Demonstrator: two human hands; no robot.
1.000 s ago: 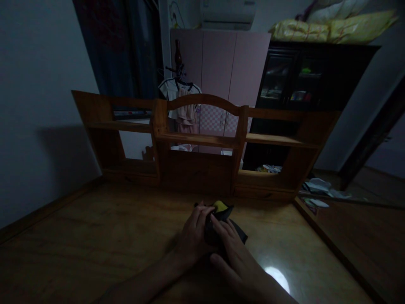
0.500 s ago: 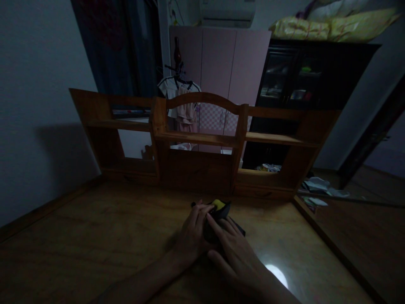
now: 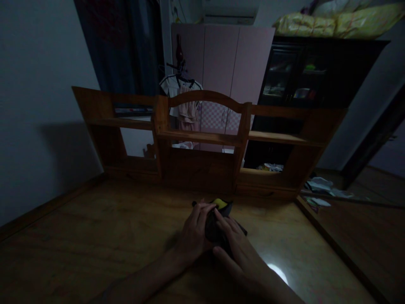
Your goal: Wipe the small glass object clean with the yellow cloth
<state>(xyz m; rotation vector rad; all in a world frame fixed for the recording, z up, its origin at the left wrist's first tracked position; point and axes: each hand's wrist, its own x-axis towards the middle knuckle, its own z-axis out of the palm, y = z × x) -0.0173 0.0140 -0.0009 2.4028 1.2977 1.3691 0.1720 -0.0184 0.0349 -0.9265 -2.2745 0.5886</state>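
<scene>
Wood (image 3: 110, 219) spreads before you, dimly lit, with shelving (image 3: 202, 137) and pink wardrobe (image 3: 220, 59) at twelve o'clock. Your left hand (image 3: 194, 230) has a dark item (image 3: 211, 230) at its three o'clock, your right hand (image 3: 243, 250) at its ten; both bend over it, hiding much; you cannot tell whether either pinches.

"What hides the dark bundle (image 3: 212, 230)?"
"The left hand (image 3: 195, 230) and right hand (image 3: 238, 247) cover much of it; I can't tell what it is."
"And elsewhere?"
"Both forearms (image 3: 148, 276) run off the bottom edge, the curtain (image 3: 117, 50) off the top. Things (image 3: 303, 93) inside the cabinet (image 3: 344, 71) are too dim to name."
</scene>
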